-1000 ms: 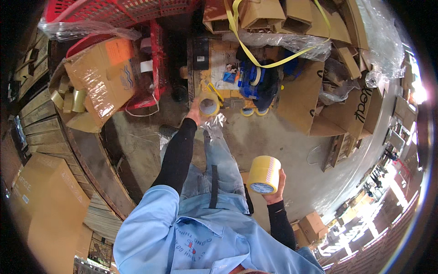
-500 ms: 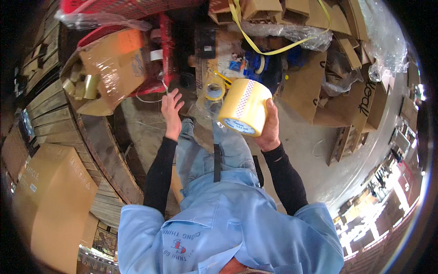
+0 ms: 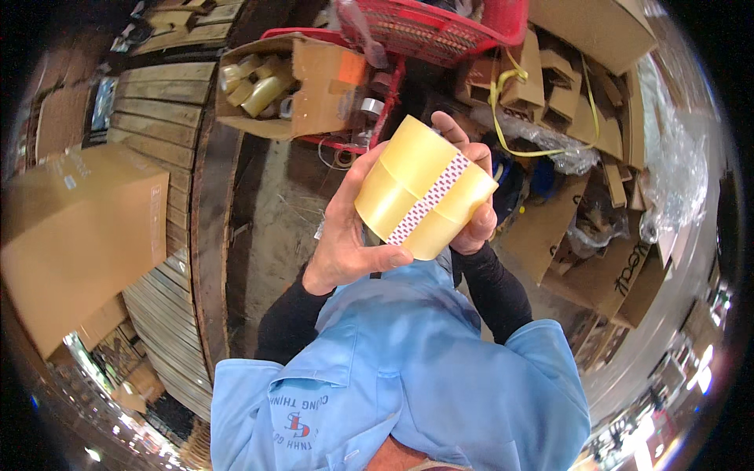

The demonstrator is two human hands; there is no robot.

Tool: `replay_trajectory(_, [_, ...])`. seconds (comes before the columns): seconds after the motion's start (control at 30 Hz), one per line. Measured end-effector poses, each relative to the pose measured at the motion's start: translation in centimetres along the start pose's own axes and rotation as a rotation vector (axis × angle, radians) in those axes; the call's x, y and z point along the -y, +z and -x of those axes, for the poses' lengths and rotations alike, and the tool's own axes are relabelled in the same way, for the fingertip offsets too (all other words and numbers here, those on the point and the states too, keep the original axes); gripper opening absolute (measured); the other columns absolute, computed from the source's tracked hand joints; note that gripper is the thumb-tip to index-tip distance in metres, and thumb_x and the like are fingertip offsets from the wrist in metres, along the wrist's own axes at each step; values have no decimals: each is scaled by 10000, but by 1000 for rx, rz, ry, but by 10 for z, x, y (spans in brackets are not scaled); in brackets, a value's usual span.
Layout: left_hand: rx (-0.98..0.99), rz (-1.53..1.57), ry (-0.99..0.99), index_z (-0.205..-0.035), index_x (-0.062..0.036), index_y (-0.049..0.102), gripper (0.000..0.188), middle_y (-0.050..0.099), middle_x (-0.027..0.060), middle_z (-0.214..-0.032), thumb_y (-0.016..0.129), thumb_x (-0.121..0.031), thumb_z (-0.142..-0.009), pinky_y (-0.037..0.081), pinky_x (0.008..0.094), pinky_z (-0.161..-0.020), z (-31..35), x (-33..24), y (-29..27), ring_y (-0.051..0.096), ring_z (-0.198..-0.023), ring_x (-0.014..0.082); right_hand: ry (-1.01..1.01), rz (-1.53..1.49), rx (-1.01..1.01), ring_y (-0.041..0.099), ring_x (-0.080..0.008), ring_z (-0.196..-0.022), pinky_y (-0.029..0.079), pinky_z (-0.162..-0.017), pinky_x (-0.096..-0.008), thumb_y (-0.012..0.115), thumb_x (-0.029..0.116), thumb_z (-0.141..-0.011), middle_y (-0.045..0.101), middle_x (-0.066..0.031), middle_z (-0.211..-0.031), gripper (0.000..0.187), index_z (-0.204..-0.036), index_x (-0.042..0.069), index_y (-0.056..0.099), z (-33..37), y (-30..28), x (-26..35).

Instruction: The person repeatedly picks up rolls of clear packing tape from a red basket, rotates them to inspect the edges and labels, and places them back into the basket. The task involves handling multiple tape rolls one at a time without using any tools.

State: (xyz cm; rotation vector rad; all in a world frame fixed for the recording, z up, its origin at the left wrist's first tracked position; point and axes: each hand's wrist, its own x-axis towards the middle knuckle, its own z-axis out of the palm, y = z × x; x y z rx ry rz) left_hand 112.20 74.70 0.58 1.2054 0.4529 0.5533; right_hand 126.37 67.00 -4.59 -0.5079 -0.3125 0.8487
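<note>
Both hands are around a pair of wide yellowish packing tape rolls (image 3: 400, 177), stacked side by side and joined by a white strip with a dark red dotted pattern. My left hand (image 3: 345, 235) holds their left side, its thumb along the lower edge and its fingers partly hidden behind. On the right side, my right hand (image 3: 476, 228) grips the rolls, with the thumb low and fingertips showing past the upper edge. The rolls are tilted in front of my chest.
An open cardboard box (image 3: 326, 90) with several tape rolls (image 3: 267, 90) sits by a red plastic basket (image 3: 440, 35). A large carton (image 3: 86, 243) stands left, beside wooden slats (image 3: 157, 102). Cardboard scraps (image 3: 581, 110), a yellow strap (image 3: 542, 153) and clear plastic film (image 3: 675, 173) lie right.
My left hand, empty and spread before, now holds the tape rolls together with my right hand. The rolls have turned and tilted. My view has swung left.
</note>
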Motion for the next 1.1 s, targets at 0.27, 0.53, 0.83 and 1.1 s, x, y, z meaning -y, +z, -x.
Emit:
replay_trajectory(0.27, [-52, -164, 129, -1532, -37, 336, 990, 378, 203, -1533, 869, -175, -710, 369, 412, -1143, 35, -49, -20, 412, -1415, 298, 47, -30, 229, 396, -430, -1402, 410, -1132, -547, 869, 420, -712, 341, -218, -1533, 637, -1149, 118, 518, -2, 50, -12])
replay_trajectory(0.53, [70, -258, 614, -1554, -365, 335, 1011, 410, 254, -1501, 842, -78, -727, 443, 439, -1095, 47, -80, -71, 470, -1375, 329, 354, -69, 252, 454, -326, -1385, 425, -1116, -467, 776, 321, -823, 394, -201, -1532, 662, -1343, 70, 453, 11, 90, -8])
replay_trajectory(0.83, [-176, -269, 626, -1534, -307, 380, 823, 543, 188, -1401, 812, -180, -845, 435, 456, -1089, 71, -93, -92, 528, -1305, 297, 37, 20, 169, 533, -329, -1321, 453, -1100, -487, 678, 80, -911, 500, -202, -1468, 605, -1456, 52, 418, 27, 112, -60])
replay_trajectory(1.1, [-404, 495, 569, -1177, -130, 583, 209, 642, 78, -1268, 666, -150, -986, 545, 260, -853, 83, -85, -86, 636, -1080, 124, -465, 274, 525, 449, -413, -1381, 350, -1133, -574, 712, 171, -931, 507, -237, -1409, 385, -1266, 117, 530, 20, 140, -92])
